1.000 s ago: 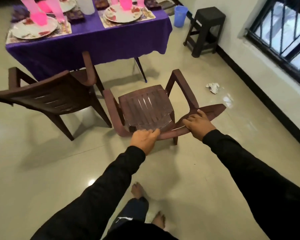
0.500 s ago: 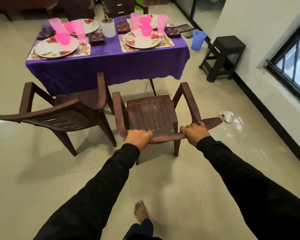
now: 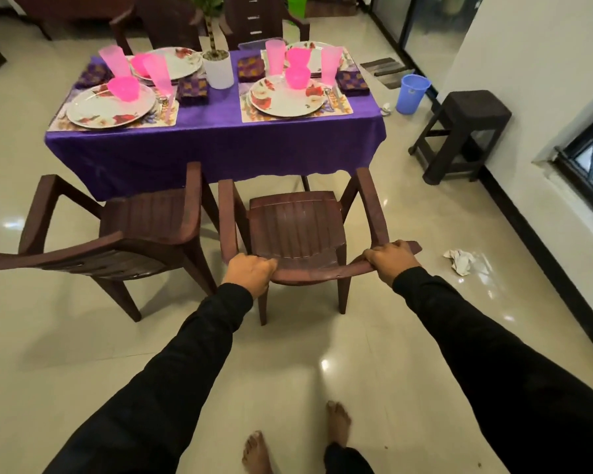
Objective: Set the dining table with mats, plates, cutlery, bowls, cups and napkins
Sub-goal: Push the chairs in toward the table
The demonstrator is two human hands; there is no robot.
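Head view: both hands, left [image 3: 249,272], right [image 3: 391,260], grip chair [image 3: 297,230] backrest.

Long black sleeves [image 3: 172,378] on both arms, of plain cloth without pattern or print, loose and a little creased, ending just at the wrists. Left hand [image 3: 249,273] and right hand [image 3: 391,260] bare, without gloves, rings or a watch. Lower down, dark trousers [image 3: 346,461], seen only partly at the picture's edge. Bare feet [image 3: 338,422], no shoes or socks
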